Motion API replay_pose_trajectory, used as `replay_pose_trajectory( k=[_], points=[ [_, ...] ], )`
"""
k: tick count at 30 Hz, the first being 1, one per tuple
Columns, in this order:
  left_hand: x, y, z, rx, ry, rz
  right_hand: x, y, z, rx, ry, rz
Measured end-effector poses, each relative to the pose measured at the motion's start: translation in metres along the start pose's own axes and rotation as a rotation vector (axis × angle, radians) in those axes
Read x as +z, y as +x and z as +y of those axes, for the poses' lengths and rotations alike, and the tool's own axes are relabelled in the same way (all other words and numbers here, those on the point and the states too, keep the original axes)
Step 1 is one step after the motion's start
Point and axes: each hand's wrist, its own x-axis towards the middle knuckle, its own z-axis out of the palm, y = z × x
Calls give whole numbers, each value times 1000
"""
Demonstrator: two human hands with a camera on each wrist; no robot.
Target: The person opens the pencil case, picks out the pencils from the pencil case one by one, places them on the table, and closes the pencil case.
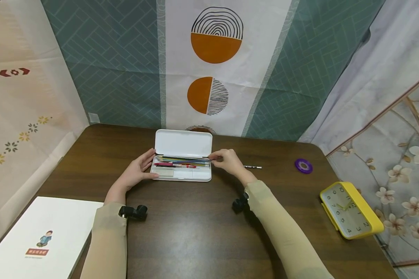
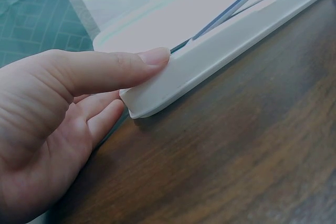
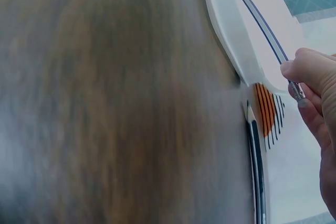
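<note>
The blue-striped pencil [image 3: 266,29] slants over the open white pencil case [image 1: 195,179], its end pinched in my right hand [image 1: 227,161]. My left hand [image 1: 135,170] is spread wide at the case's left end, touching it. To the right are a dark pencil [image 1: 253,167], a purple ring [image 1: 298,165] and a yellow clock [image 1: 349,209].

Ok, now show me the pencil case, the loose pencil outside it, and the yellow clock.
Pencil case [image 1: 183,144]: head view, on the inside of its raised lid.
Loose pencil [image 3: 256,161]: right wrist view, on its dark barrel.
Yellow clock [image 1: 349,210]: head view, on its face.
</note>
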Motion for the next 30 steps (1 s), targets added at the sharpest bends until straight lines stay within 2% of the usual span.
replay_pose_trajectory(
  k=[7,14,24,30],
  points=[
    [-1,0,-3,1,-8,7,-10,-8,7,-38,29,42],
    [-1,0,-3,6,-5,4,-22,-18,15,-23,57,73],
    [-1,-1,-2,11,-5,4,-44,-31,25,-10,109,163],
    [-1,-1,-2,17,-18,-3,-62,-44,35,2,89,196]
  ],
)
